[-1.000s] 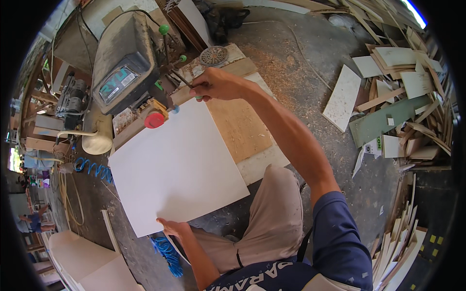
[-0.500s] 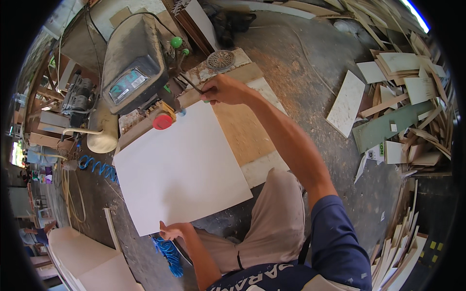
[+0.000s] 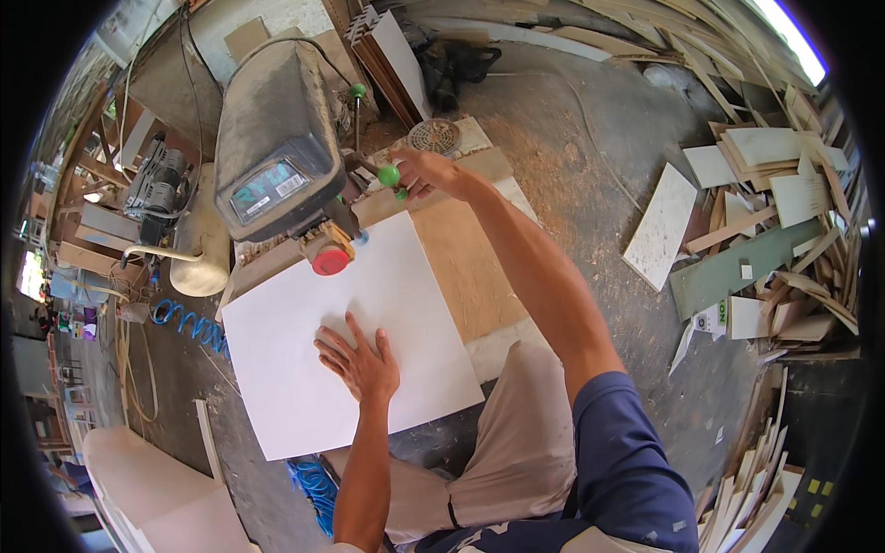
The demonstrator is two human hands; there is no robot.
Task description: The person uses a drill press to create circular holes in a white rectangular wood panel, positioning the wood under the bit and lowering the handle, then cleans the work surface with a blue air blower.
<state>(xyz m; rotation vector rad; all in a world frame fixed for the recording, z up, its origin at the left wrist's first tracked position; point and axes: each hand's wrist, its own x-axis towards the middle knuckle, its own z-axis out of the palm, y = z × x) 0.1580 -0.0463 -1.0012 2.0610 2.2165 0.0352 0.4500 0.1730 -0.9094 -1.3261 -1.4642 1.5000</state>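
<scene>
A square white board point(image 3: 277, 369) lies under the head of a dusty drill press point(image 3: 277, 138). My left hand point(image 3: 359, 359) rests flat on the board's middle, its fingers spread. At the press's feed lever, my right hand point(image 3: 430, 173) is beside a green ball knob point(image 3: 388, 175), its fingers apart and loosely bent. Whether a fingertip touches the knob cannot be made out. Another green knob point(image 3: 358, 90) stands on a spoke farther back. In front of the head sits a red push button point(image 3: 330, 262) on a yellow housing. The drill bit is hidden beneath the head.
A brown wooden board point(image 3: 461, 276) lies under and right of the white sheet. A round grate point(image 3: 434, 136) sits behind it. Offcuts point(image 3: 774, 184) pile up at the right. Blue coiled hose point(image 3: 189, 323) hangs at the left, near a motor point(image 3: 166, 184).
My left hand has moved from the board's near edge onto its middle. My right hand has loosened from the lever, whose spokes have turned. The view has shifted slightly.
</scene>
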